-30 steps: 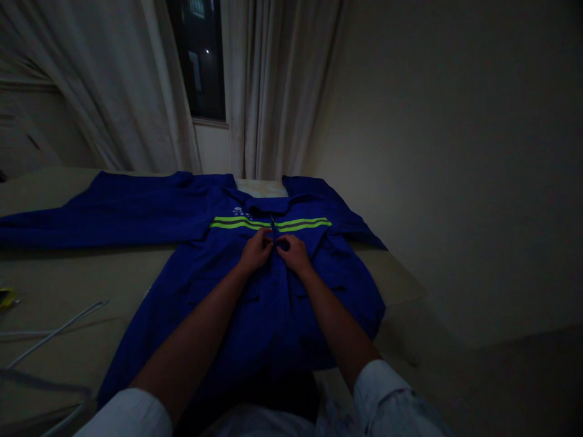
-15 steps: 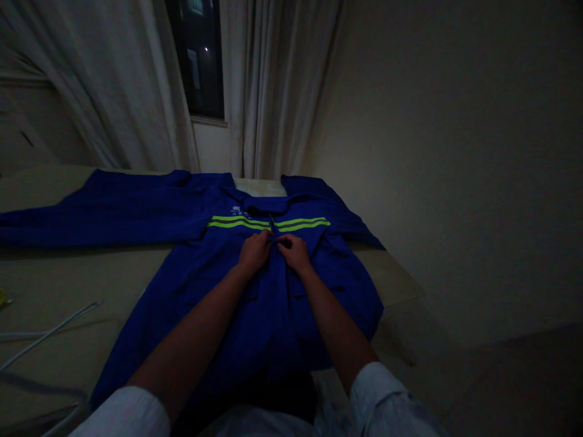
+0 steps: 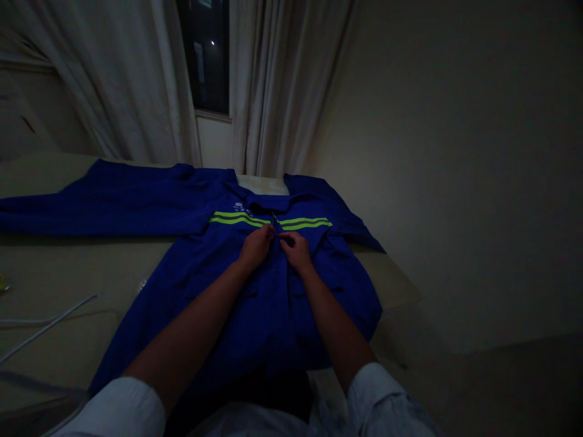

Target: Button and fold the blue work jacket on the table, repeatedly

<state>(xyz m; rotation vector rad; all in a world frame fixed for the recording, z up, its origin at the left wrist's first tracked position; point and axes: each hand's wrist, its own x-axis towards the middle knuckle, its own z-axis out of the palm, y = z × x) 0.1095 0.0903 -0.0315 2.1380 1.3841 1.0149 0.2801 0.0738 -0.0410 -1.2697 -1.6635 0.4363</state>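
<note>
A blue work jacket (image 3: 218,255) lies spread front side up, its collar away from me and its sleeves out to both sides. Yellow-green striped bands (image 3: 306,223) cross the chest, with a pale logo above the left one. My left hand (image 3: 257,246) pinches the jacket's front edge just below the bands. Close beside it, my right hand (image 3: 295,250) pinches the opposite side of the same front opening, thumb and finger together. The room is dim, and whatever small fastener may lie between the fingertips is hidden.
The jacket rests on a pale table (image 3: 91,267), whose right edge lies near a plain wall (image 3: 455,152). White cables (image 3: 54,321) and a small yellow item (image 3: 3,283) lie at the left. Curtains (image 3: 132,79) hang around a dark window (image 3: 207,60) behind.
The view has shifted slightly. Both hands remain pinched at the jacket's front opening, with fingertips moved a little up toward the chest bands.
</note>
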